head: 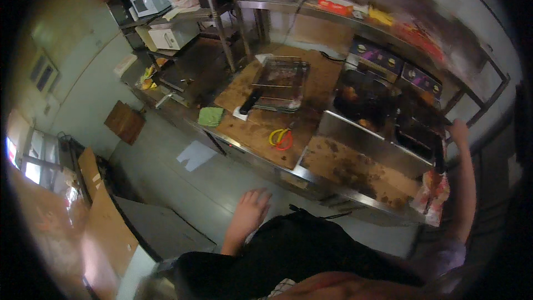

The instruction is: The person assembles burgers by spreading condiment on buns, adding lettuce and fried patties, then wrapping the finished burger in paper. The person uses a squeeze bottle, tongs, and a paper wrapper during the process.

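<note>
My left hand (250, 207) hangs over the floor in front of my dark apron (308, 237). Nothing is held in it, and its fingers are loosely spread. My right arm reaches far to the right, where my right hand (459, 132) is at the outer side of the twin-tank countertop fryer (354, 127). Blur and small size hide whether its fingers grip anything. Below that hand, a dark handle (439, 156) stands at the right tank (416, 135). Dark, food-like lumps show in the left tank (364, 91). A red-and-white packet (433, 200) lies at the counter's right end.
Scissors with yellow and orange handles (281, 139) lie on the stained cardboard (258, 133) covering the counter. Behind them stand a wire-racked tray (281, 83) and a black-handled utensil (250, 102). A green cloth (210, 116) rests near the front edge. Cardboard boxes (110, 225) stand at lower left.
</note>
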Available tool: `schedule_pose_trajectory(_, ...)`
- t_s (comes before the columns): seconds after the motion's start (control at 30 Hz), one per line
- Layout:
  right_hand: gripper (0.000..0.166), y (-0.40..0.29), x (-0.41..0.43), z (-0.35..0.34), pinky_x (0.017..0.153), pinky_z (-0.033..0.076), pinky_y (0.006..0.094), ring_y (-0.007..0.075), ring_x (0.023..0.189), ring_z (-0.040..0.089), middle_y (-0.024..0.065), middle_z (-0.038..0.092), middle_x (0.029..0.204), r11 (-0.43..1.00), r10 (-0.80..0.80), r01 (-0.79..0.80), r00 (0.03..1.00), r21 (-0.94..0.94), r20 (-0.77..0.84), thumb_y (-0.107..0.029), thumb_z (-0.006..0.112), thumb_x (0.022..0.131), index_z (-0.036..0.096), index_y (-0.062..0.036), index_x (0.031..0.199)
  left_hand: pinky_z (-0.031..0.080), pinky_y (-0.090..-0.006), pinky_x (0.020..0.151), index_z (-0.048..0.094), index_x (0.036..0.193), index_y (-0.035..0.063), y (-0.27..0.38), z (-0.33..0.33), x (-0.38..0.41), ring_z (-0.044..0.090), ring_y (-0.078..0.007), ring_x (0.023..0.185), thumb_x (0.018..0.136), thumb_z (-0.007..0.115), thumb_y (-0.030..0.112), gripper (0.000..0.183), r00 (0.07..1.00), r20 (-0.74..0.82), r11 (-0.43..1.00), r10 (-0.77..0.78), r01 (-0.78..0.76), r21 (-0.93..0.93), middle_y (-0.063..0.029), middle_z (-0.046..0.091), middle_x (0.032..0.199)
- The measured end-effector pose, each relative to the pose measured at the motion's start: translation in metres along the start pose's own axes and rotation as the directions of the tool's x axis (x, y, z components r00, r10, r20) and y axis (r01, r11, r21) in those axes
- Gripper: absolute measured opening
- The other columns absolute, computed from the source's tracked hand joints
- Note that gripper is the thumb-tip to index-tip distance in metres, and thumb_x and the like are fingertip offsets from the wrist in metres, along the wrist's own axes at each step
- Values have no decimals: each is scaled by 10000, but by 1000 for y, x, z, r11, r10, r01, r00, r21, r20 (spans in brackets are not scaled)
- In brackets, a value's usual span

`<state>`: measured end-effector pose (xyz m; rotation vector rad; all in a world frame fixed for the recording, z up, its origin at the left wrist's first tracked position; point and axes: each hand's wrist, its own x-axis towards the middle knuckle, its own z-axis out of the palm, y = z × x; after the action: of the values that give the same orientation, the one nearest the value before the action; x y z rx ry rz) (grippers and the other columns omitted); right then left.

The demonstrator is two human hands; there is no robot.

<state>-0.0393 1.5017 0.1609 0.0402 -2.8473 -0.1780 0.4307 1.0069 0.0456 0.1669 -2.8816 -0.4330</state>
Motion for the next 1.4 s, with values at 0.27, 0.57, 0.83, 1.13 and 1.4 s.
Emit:
schedule_pose_trajectory(0.27, 405, -40, -13, 1, 662, 432, 445, 400, 792, 558, 239, 581, 826, 998, 60, -58, 986, 24, -153, -372, 601, 744, 593, 33, 738, 418, -372, 827, 546, 1055, 78, -159, -46, -100, 485, -291, 984, 724, 626, 99, 341, 993, -65, 993, -94, 89, -74, -105, 497, 1119)
schedule_pose_trajectory(0.57, 481, -215, -93, -17, 726, 442, 448, 380, 860, 575, 256, 600, 887, 969, 139, -124, 989, 214, -58, -380, 622, 732, 588, 67, 907, 426, -390, 823, 568, 1006, 74, -274, -115, -174, 498, -299, 985, 710, 611, 57, 299, 953, -173, 968, -250, 252, -13, -104, 530, 1078)
schedule_pose_trajectory(0.83, 487, -482, -154, -101, 765, 426, 432, 379, 909, 547, 240, 577, 954, 928, 37, 88, 945, 362, -325, -434, 536, 797, 575, 7, 1001, 429, -388, 806, 567, 971, 90, -346, -132, -181, 520, -268, 948, 698, 600, 36, 280, 953, -234, 981, -193, 183, -64, -78, 556, 1034)
schedule_pose_trajectory(1.13, 428, -896, -179, -234, 646, 467, 436, 357, 748, 594, 200, 613, 790, 715, -407, 631, 726, 302, -554, -424, 546, 798, 581, -43, 991, 422, -398, 807, 566, 966, 71, -498, -198, -194, 513, -273, 943, 616, 578, 14, 356, 906, -293, 939, -306, 337, 62, -80, 551, 1020)
schedule_pose_trajectory(1.4, 256, -1238, -212, -269, 580, 500, 414, 317, 668, 623, 148, 625, 702, 412, -740, 911, 337, 3, -582, -290, 587, 763, 591, -35, 752, 420, -401, 786, 569, 942, 55, -624, -233, -230, 520, -285, 908, 677, 571, -21, 276, 736, -464, 798, -493, 595, 94, -91, 553, 989)
